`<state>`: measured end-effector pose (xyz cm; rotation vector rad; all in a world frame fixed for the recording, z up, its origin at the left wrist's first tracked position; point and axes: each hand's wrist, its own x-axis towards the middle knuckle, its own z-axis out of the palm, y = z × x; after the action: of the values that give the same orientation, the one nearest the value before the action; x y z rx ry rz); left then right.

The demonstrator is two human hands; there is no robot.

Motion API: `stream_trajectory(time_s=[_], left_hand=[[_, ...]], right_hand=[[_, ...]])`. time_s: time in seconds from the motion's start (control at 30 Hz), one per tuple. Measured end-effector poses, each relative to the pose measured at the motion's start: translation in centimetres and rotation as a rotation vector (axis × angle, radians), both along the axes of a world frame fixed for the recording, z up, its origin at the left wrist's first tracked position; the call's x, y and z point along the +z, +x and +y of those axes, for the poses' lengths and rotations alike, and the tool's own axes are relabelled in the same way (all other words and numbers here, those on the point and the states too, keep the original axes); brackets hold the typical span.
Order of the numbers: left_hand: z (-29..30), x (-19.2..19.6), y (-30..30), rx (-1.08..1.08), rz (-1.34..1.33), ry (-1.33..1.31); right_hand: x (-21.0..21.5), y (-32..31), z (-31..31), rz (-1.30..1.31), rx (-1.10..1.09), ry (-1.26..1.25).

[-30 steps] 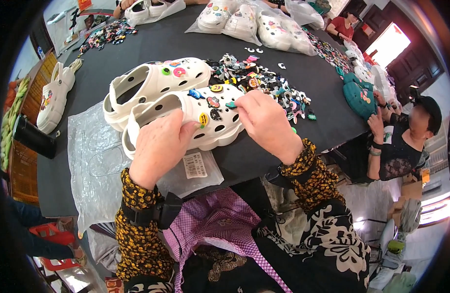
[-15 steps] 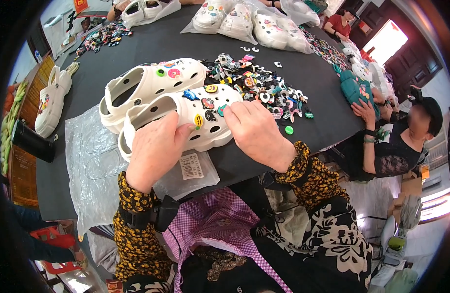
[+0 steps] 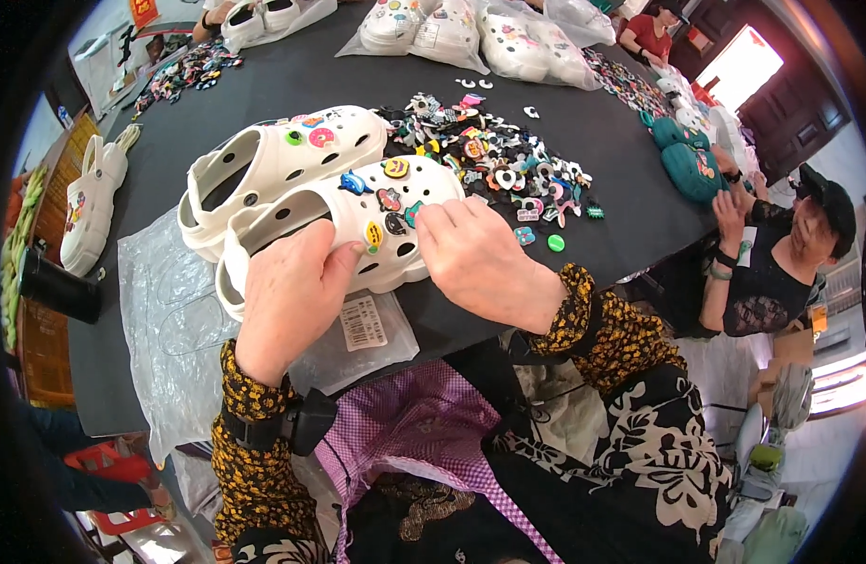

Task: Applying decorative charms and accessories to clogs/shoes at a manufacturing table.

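- Two white clogs lie side by side on the dark tabletop [image 3: 264,85]; the near clog [image 3: 344,226] carries several coloured charms.
- Left hand [image 3: 287,296] closed over its side, thumb by a yellow charm [image 3: 373,234].
- Right hand [image 3: 480,258] presses fingertips onto the toe.
- Risk: uneven pressure could pop a charm loose into the charm pile [image 3: 494,164].
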<state>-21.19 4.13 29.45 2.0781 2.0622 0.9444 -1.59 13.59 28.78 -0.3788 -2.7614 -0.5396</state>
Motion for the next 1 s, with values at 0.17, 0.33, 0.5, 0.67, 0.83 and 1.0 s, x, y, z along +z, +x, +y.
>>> stream_trajectory(time_s=[0.17,0.33,0.5,0.67,0.83,1.0], left_hand=[[-0.1,0.2,0.1,-0.026,-0.010,0.007],[0.0,-0.1,-0.3,-0.059,-0.030,0.023],[0.1,-0.2,-0.4,-0.089,-0.040,0.033],[0.1,0.2,-0.3,-0.070,-0.062,-0.002],[0.6,-0.7,-0.6,0.004,0.026,-0.019],[0.4,-0.6,-0.4,0.068,0.070,-0.040]], right_hand=[[0.1,-0.2,0.1,-0.034,0.014,0.003],[0.3,-0.7,0.7,-0.011,0.080,-0.049],[0.3,-0.9,1.5,-0.038,0.108,-0.114],[0.4,-1.0,2.0,-0.024,0.134,-0.109],[0.1,-0.6,2.0,0.010,0.105,-0.075],[0.8,0.7,3.4,0.121,0.047,-0.347]])
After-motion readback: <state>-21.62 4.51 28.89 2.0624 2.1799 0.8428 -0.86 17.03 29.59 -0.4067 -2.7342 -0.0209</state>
